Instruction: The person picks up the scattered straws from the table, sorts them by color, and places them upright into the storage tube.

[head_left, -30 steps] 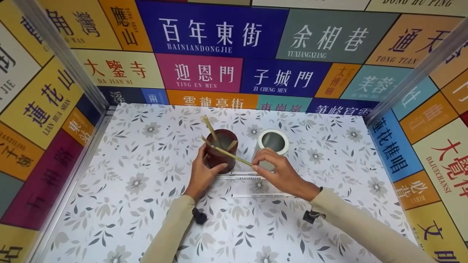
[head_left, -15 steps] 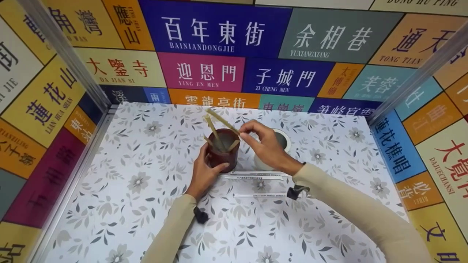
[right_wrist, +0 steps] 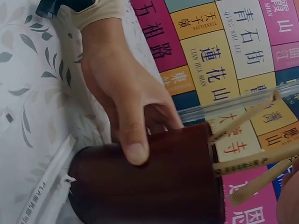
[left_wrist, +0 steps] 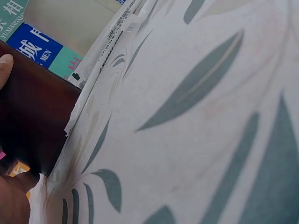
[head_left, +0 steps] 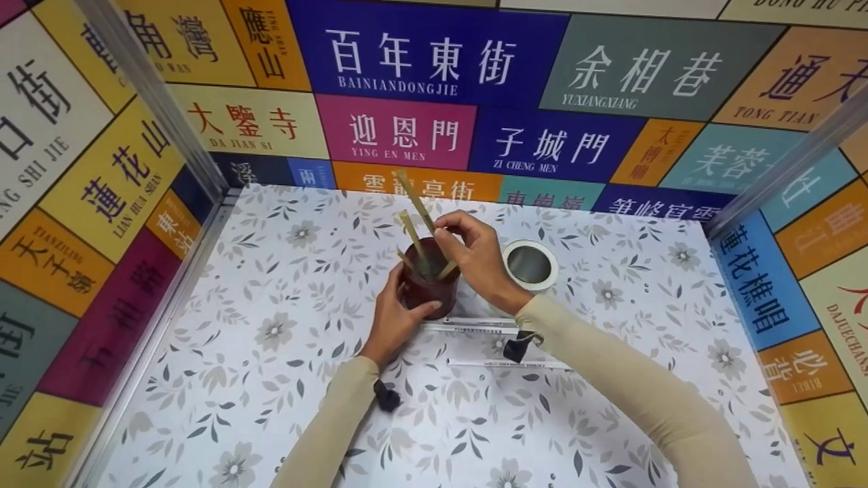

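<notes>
A dark red-brown cylindrical cup (head_left: 430,298) stands upright on the floral cloth. My left hand (head_left: 392,325) grips its left side, thumb across the front; the right wrist view shows this left hand (right_wrist: 133,107) around the cup (right_wrist: 163,182). Several thin tan sticks (head_left: 411,232) lean inside and poke above the rim. Between thumb and fingers my right hand (head_left: 475,261) pinches another tan stick (head_left: 413,196), slanted over the cup's mouth; its lower end is hidden by the hand. Small printed marks show on one stick (right_wrist: 252,163) in the right wrist view.
A white cylindrical container (head_left: 553,268) with a thick rim stands right of the cup. Slim white printed packets (head_left: 475,330) lie in front of it, with another packet (head_left: 505,364) nearer. Walls of coloured sign panels (head_left: 407,135) enclose the table's back and sides.
My right hand has moved left and up from in front of the white container to the cup, tilting the pinched stick more upright. My left hand stays on the cup.
</notes>
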Action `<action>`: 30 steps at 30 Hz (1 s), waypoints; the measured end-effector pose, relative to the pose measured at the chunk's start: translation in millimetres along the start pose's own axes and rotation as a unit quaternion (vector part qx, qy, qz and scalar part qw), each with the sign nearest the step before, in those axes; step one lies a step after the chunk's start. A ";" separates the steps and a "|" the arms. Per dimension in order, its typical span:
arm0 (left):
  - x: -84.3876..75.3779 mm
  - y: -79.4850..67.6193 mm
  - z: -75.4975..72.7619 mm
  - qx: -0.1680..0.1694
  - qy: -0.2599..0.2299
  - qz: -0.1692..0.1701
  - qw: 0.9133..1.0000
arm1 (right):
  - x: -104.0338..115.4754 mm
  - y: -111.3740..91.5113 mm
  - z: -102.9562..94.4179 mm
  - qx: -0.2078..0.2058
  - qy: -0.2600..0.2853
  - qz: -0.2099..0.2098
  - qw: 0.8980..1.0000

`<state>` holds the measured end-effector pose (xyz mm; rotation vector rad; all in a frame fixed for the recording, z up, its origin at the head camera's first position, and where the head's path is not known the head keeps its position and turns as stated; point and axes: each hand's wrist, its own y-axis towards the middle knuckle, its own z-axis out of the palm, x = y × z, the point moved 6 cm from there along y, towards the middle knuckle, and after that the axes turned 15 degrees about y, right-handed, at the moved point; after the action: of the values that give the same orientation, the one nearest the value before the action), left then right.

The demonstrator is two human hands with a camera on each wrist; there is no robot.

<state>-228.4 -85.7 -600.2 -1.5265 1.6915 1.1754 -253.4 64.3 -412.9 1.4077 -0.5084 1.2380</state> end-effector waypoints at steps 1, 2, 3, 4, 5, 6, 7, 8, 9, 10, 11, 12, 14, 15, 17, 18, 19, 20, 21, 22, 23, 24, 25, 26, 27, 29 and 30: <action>-0.8 0.1 1.4 0.000 0.000 0.001 1.000 | -2.6 -1.9 -1.0 -0.002 -0.002 0.005 1.000; -1.4 0.0 2.6 0.000 -0.002 0.002 1.000 | -5.0 -3.8 -2.1 -0.002 -0.006 0.008 1.000; -1.6 -0.2 3.6 0.001 -0.004 0.003 1.000 | -6.8 -5.6 -2.9 -0.001 -0.006 0.012 1.000; -1.8 -0.3 4.2 0.000 -0.006 0.005 1.000 | -8.1 -7.3 -3.6 0.000 -0.006 0.014 1.000; -2.0 -0.5 4.6 -0.001 -0.006 0.008 1.000 | -8.7 -8.8 -4.4 0.002 -0.005 0.014 1.000; -2.2 -0.5 4.8 -0.001 -0.008 0.011 1.000 | -8.5 -10.2 -5.4 0.004 -0.004 0.012 1.000; -2.3 -0.6 4.8 -0.002 -0.009 0.013 1.000 | -8.0 -11.4 -6.8 0.004 -0.003 0.009 1.000; -2.0 -0.6 4.7 -0.003 -0.009 0.015 1.000 | -7.2 -12.5 -8.5 0.004 -0.001 0.005 1.000; -1.7 -0.5 4.4 -0.005 -0.008 0.017 1.000 | -5.7 -13.4 -10.2 0.004 0.002 0.001 1.000; -1.4 -0.5 3.9 -0.007 -0.007 0.018 1.000 | -5.8 -14.2 -13.3 0.003 0.003 -0.006 1.000; -1.3 -0.2 3.4 -0.010 -0.008 0.021 1.000 | -6.3 -15.1 -17.3 0.003 0.003 -0.012 1.000; -0.9 0.1 2.8 -0.013 -0.010 0.023 1.000 | -7.1 -16.2 -21.6 0.003 0.003 -0.016 1.000; 0.5 0.7 2.1 -0.018 -0.014 0.025 0.999 | -10.1 -19.5 -31.6 0.004 0.001 -0.025 1.000; 1.0 0.8 1.5 -0.020 -0.016 0.028 0.999 | -12.0 -21.9 -37.3 0.004 -0.003 -0.028 1.000; 1.5 1.0 0.8 -0.022 -0.022 0.029 0.999 | -14.4 -28.1 -48.2 0.009 -0.009 -0.031 0.999; 1.9 0.9 0.5 -0.021 -0.022 0.028 0.999 | -14.6 -31.6 -52.8 0.011 -0.011 -0.032 0.999; 1.7 0.9 0.1 -0.021 -0.023 0.028 0.999 | -14.9 -35.3 -57.3 0.013 -0.014 -0.032 0.999; 1.7 1.0 -0.5 -0.021 -0.023 0.026 0.999 | -14.9 -39.0 -61.4 0.016 -0.017 -0.033 0.999; 2.0 0.9 -0.8 -0.021 -0.022 0.024 0.999 | -14.7 -42.6 -65.1 0.018 -0.018 -0.032 0.999; 2.2 0.8 -0.7 -0.021 -0.023 0.022 0.999 | -13.8 -46.2 -68.3 0.021 -0.016 -0.033 0.999; 2.3 0.9 -0.5 -0.020 -0.025 0.021 0.999 | -12.4 -49.7 -71.6 0.022 -0.016 -0.032 0.999; 2.4 0.8 -0.2 -0.019 -0.026 0.020 0.999 | -10.7 -53.3 -74.8 0.021 -0.015 -0.032 0.999; 2.5 0.8 0.2 -0.017 -0.029 0.019 0.999 | -8.3 -57.0 -77.8 0.019 -0.016 -0.032 0.999; 2.9 1.0 0.9 -0.015 -0.032 0.017 0.999 | -5.1 -60.5 -80.3 0.016 -0.019 -0.032 0.999; 3.1 1.0 1.5 -0.012 -0.034 0.016 0.999 | -1.1 -63.9 -82.4 0.013 -0.021 -0.032 0.999; 2.8 1.3 2.0 -0.008 -0.036 0.017 0.999 | 8.1 -70.3 -85.1 0.008 -0.028 -0.033 0.999; 2.7 1.6 1.9 -0.006 -0.037 0.018 0.999 | 13.6 -73.2 -85.4 0.007 -0.030 -0.035 0.999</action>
<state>-230.7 -85.4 -602.9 -1.4463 1.6723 1.2483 -219.2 165.7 -450.1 1.4662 -0.4888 1.1487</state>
